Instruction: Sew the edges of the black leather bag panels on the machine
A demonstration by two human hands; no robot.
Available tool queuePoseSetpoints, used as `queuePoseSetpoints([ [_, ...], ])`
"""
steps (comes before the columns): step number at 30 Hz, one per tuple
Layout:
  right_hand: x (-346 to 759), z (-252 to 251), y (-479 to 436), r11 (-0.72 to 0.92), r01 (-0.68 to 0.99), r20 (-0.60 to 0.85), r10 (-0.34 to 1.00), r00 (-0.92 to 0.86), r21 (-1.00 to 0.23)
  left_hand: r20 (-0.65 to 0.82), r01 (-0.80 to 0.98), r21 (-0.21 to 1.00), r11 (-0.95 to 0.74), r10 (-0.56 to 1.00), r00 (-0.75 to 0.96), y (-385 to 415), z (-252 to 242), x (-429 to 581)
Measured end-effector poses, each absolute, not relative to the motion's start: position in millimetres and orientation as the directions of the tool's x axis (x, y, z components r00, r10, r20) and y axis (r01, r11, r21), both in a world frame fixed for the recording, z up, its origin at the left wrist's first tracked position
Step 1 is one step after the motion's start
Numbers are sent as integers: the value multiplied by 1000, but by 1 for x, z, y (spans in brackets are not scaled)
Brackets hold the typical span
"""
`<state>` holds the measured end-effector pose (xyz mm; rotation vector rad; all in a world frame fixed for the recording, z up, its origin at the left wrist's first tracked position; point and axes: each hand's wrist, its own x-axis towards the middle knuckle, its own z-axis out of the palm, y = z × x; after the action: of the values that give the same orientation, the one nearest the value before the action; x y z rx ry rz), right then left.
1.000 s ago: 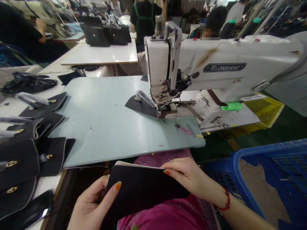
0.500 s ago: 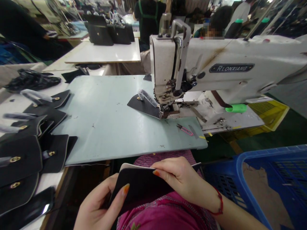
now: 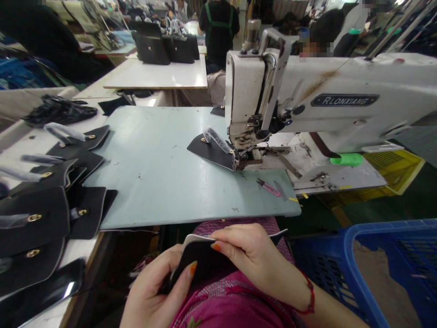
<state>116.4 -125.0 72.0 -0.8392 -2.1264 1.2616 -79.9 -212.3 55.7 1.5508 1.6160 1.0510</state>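
Observation:
A black leather-like panel [image 3: 205, 259] with a pale edge is held over my lap, bent between both hands. My left hand [image 3: 160, 282] grips its left side, thumb on the black face and fingers behind. With thumb and fingertips, my right hand [image 3: 246, 248] pinches the top edge near the middle. Beyond the table edge, a black bag panel [image 3: 208, 150] with a plastic-wrapped handle [image 3: 216, 140] lies at the needle area of the sewing machine [image 3: 307, 100]. Pink thread snips [image 3: 269, 187] rest on the pale blue table [image 3: 153, 168], nearer to me.
Several black bag panels [image 3: 30, 209] with gold fittings overlap at the left, beside a dark phone [image 3: 48, 291]. A blue crate [image 3: 348, 255] holding brown material stands at my right. A yellow crate [image 3: 399, 171] sits behind it. Other people work in the background.
My view has swung slightly left, so the table and machine appear further right. My left hand and the panel's left end have come nearer to my right hand, bending the panel more.

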Motion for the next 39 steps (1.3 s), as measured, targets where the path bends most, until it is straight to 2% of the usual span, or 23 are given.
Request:
queuePoseSetpoints([
  [11,105,78,-124,357,155,174,734,-656,-921,153,517,846,-132,988,1,-207,56,-74],
  [20,102,76,-125,369,117,218,744,-632,-922,195,489,850,-197,979,55,-204,56,-70],
  [30,101,78,-125,322,97,195,758,-623,-942,252,518,816,-256,964,79,-207,53,-72],
  [39,99,76,-125,322,59,227,775,-590,-945,212,515,825,-231,972,97,-204,56,-68],
])
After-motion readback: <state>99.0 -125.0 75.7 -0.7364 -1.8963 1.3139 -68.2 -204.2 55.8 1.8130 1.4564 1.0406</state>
